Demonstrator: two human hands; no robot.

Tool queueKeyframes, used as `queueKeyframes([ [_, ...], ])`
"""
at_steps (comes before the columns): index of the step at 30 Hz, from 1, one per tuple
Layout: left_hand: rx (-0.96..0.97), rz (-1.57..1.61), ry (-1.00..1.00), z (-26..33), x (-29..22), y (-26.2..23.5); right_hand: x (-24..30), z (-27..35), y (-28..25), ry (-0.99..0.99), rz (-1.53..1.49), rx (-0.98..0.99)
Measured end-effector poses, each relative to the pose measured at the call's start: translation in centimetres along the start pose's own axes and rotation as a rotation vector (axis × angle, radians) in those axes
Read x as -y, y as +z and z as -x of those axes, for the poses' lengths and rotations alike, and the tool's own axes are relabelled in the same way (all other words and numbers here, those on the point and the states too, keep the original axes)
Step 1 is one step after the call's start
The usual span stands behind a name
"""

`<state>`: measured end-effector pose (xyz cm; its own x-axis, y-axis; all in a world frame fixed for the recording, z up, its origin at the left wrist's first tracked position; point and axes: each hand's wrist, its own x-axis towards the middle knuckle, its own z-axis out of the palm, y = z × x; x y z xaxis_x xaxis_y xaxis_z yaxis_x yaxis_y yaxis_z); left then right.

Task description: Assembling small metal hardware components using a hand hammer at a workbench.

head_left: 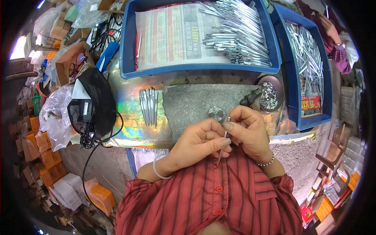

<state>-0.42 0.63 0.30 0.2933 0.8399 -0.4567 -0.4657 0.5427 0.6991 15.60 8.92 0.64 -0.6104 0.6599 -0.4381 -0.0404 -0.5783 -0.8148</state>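
Observation:
In front of my chest, my left hand (pixel 201 141) and my right hand (pixel 249 128) are both closed on one slim silver metal stick (pixel 225 135). Its upper end is pinched between my right thumb and fingers, while my left thumb presses along the lower part. What kind of tool the stick is, I cannot make out. Just beyond my fingertips a small round shiny metal piece (pixel 216 113) lies on a worn grey mat (pixel 196 98). To the left of the mat, several similar slim sticks (pixel 148 107) lie side by side on the shiny table covering.
A large blue tray (pixel 199 71) holds a heap of silver sticks (pixel 243 35); another blue tray (pixel 290 78) stands right. Near my right hand sit a round dish (pixel 274 84) of small metal bits and a dark knobbed object (pixel 250 98). A black mesh bag (pixel 98 102) with cables lies left. Another person's hand (pixel 329 29) shows far right.

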Motion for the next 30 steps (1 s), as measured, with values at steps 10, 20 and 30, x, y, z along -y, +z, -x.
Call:
queueKeyframes([
  [10,0.062,0.123,-0.038,-0.55,-0.03,-0.22,0.6,-0.41,-0.01,0.042,-0.02,0.048],
  [20,0.078,0.177,-0.086,-0.79,-0.01,-0.45,0.37,-0.78,-0.49,0.07,-0.033,0.083],
  [30,0.081,0.197,-0.097,-0.67,0.16,-0.5,0.51,-0.87,0.18,0.079,-0.016,0.039],
])
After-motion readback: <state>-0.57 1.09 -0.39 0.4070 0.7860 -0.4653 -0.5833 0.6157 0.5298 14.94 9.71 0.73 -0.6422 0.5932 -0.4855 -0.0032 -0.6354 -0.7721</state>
